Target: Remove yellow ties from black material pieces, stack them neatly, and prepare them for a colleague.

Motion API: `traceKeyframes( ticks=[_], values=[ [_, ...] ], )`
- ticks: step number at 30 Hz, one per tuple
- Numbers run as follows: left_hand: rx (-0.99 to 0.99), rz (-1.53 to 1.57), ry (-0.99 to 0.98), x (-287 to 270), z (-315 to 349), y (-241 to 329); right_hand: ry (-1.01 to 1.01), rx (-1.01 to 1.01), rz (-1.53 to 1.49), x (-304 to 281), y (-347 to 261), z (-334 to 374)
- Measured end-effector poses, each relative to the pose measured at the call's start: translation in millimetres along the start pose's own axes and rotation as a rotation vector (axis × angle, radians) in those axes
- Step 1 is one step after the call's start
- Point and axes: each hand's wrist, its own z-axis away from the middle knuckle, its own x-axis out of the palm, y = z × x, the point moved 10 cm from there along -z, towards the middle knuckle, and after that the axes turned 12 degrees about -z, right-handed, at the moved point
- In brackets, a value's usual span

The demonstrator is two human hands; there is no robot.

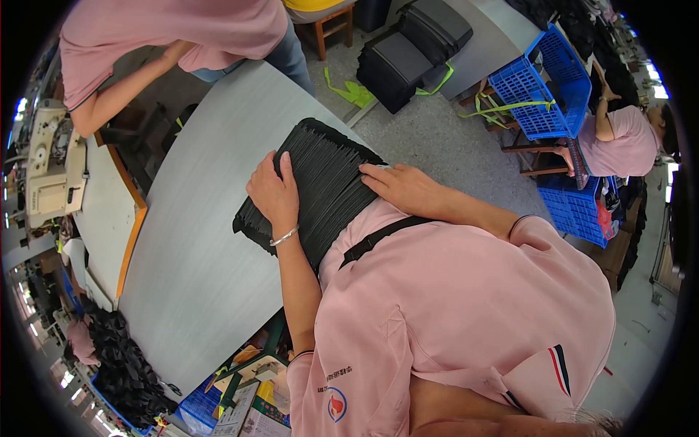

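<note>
A thick stack of black, flat fabric-like pieces (328, 178), their edges fanned in tight ridges, lies on the grey table in front of me, against my body. Over the stack's left part, my left hand (273, 191) is closed, its thumb on top and its fingers bent down at the side, partly hidden. My right hand (399, 186) lies at the stack's right edge. Its fingers stretch out to the left and touch the ridges. The pieces' exact kind cannot be made out.
The curved grey table (211, 197) extends left. A co-worker in a pink shirt (175, 29) stands across it. Black stacked bundles (408, 54) with green ties are beyond the table, and blue crates (528, 91) stand at right. A sewing machine (54, 167) is at far left.
</note>
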Motion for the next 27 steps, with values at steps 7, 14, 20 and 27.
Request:
traceKeyframes(
  ticks=[7, 14, 20, 27],
  values=[
    [0.000, -0.006, 0.005, 1, 0, -1, -0.114, 0.047, 0.050, 7, 0, 2],
    [-0.003, 0.000, -0.009, 2, 0, -2, -0.131, 0.042, 0.070, 7, -6, 1],
    [0.007, -0.004, 0.013, -2, 1, 1, -0.095, 0.068, 0.017, 5, -4, -14],
    [0.002, -0.002, 0.005, -1, 0, 0, -0.118, 0.129, 0.042, 8, -1, -17]
  ],
)
